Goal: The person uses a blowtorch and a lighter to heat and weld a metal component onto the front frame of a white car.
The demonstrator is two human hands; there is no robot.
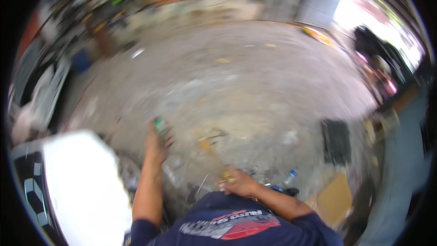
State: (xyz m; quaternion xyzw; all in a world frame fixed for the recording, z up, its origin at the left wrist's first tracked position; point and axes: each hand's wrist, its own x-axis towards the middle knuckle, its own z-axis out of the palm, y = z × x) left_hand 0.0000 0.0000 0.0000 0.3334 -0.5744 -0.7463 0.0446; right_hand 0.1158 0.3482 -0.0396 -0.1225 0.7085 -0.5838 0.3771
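My left hand [157,143] is held out over the floor, its fingers wrapped round a small green object [160,126]. Blur hides what kind of thing it is. Close in front of my dark blue shirt, my right hand [241,183] is closed on a brass-yellow object [228,178], too smeared to name. A blurred tan streak [207,146] runs from near it toward the middle of the floor; whether the two are joined I cannot tell. The bright white panel [84,191] lies left of my left forearm.
On the concrete floor [255,91] are a dark rectangular mat-like piece [336,141], a flat cardboard piece [335,198] and a clear bottle with a blue cap [290,176], all to my right. Clutter and a blue container [81,60] stand at the far left.
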